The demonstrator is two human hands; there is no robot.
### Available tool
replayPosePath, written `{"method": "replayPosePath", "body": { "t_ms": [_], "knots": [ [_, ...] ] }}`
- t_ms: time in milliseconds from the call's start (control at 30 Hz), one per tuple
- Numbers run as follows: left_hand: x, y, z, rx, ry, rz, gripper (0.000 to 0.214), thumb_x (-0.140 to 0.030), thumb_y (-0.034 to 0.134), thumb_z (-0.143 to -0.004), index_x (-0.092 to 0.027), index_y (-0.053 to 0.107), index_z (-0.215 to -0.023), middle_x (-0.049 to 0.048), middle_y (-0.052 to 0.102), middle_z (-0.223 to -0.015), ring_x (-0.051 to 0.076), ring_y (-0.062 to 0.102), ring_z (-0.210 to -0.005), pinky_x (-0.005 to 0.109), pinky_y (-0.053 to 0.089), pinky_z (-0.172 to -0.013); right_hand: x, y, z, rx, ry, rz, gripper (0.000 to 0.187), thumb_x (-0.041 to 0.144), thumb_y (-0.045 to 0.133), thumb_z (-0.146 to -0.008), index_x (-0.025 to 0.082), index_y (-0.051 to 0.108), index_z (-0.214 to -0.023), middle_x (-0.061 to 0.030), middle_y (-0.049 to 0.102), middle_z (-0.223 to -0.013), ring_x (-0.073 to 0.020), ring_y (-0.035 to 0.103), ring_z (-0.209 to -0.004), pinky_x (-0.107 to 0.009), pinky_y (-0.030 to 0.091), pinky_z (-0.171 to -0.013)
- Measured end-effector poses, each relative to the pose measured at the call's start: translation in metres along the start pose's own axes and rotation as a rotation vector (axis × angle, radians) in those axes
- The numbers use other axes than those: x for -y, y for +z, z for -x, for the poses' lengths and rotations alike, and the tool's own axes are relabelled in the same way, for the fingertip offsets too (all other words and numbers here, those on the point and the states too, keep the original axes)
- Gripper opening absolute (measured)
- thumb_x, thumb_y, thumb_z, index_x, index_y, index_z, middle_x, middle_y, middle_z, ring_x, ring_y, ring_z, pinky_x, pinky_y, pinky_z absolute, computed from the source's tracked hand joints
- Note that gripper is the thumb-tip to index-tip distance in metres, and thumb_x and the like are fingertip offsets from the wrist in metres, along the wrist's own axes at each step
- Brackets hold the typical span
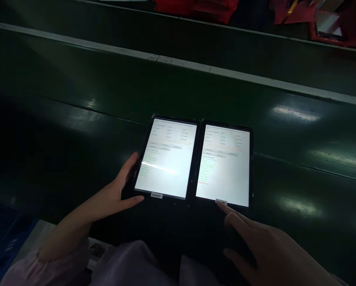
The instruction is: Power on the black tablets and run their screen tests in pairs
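Two tablets with lit white screens lie side by side. The left tablet (168, 163) shows grey buttons and lines of green text, with a bright streak of glare across it. My left hand (115, 198) grips its lower left corner, the thumb along the bottom frame and the fingers at the side edge, partly hidden. On the right tablet (225, 167) a similar page ends in a red line. My right hand (255, 238) stretches its index finger to the barcode sticker (221, 202) on the bottom frame. Its other fingers are bent and the thumb is apart. Another barcode sticker (156, 195) is on the left tablet.
The dark green work surface (299, 135) has seams and light reflections. A pale strip (178, 62) crosses it beyond the tablets. At the far edge lie red items (198, 10) and a flat device (329, 26). Something blue (11, 234) is at lower left.
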State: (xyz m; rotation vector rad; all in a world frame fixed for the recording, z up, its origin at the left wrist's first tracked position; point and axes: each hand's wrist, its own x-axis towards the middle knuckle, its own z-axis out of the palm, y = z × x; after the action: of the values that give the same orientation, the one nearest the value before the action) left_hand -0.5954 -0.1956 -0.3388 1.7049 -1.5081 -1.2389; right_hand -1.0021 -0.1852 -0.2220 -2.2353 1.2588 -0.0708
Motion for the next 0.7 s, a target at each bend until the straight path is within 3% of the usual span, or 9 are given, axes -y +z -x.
{"method": "replayPosePath", "body": {
  "t_ms": [167,300,467,567,700],
  "knots": [
    [-0.014,0.008,0.0,-0.003,-0.074,-0.06,0.121,-0.063,0.091,-0.073,-0.036,0.03,-0.175,0.0115,0.025,-0.185,0.051,0.025,-0.167,0.067,0.043,-0.125,-0.019,0.01,-0.005,-0.152,0.103,0.139,0.052,0.029,0.058,-0.099,0.024,0.064,-0.151,-0.0043,0.088,-0.103,-0.0222,0.081,-0.062,-0.029,0.065,-0.048],
    [-0.034,0.023,-0.015,-0.127,-0.142,-0.049,0.127,-0.07,0.091,-0.068,-0.03,0.032,-0.173,0.0177,0.03,-0.183,0.053,0.026,-0.167,0.072,0.038,-0.127,-0.017,0.007,-0.009,-0.246,0.129,0.218,0.055,0.044,0.049,-0.109,0.02,0.055,-0.158,-0.0065,0.087,-0.105,-0.0205,0.08,-0.06,-0.03,0.065,-0.049],
    [-0.043,0.025,-0.03,-0.261,-0.135,0.138,0.108,-0.063,0.087,-0.075,-0.031,0.041,-0.167,0.0191,0.051,-0.17,0.049,0.037,-0.163,0.07,0.042,-0.125,0.002,-0.003,-0.009,-0.168,0.043,0.109,0.041,0.033,0.045,-0.109,0.021,0.07,-0.139,-0.0039,0.087,-0.094,-0.0182,0.079,-0.057,-0.024,0.063,-0.047],
    [-0.041,0.021,-0.027,-0.233,-0.145,0.202,0.103,-0.062,0.087,-0.075,-0.034,0.046,-0.164,0.0175,0.057,-0.166,0.047,0.045,-0.159,0.066,0.046,-0.122,0.003,0.003,-0.005,-0.136,0.086,0.082,0.029,0.029,0.052,-0.103,0.026,0.077,-0.117,-0.0043,0.087,-0.113,-0.0186,0.079,-0.057,-0.027,0.064,-0.047],
    [-0.034,0.015,-0.016,-0.19,-0.175,0.21,0.103,-0.06,0.092,-0.07,-0.033,0.052,-0.161,0.017,0.054,-0.17,0.048,0.045,-0.159,0.064,0.047,-0.121,0.0,0.014,0.003,-0.114,0.124,0.071,0.03,0.028,0.057,-0.1,0.029,0.076,-0.122,-0.0028,0.086,-0.12,-0.0206,0.081,-0.062,-0.029,0.065,-0.05]
  ]
}}
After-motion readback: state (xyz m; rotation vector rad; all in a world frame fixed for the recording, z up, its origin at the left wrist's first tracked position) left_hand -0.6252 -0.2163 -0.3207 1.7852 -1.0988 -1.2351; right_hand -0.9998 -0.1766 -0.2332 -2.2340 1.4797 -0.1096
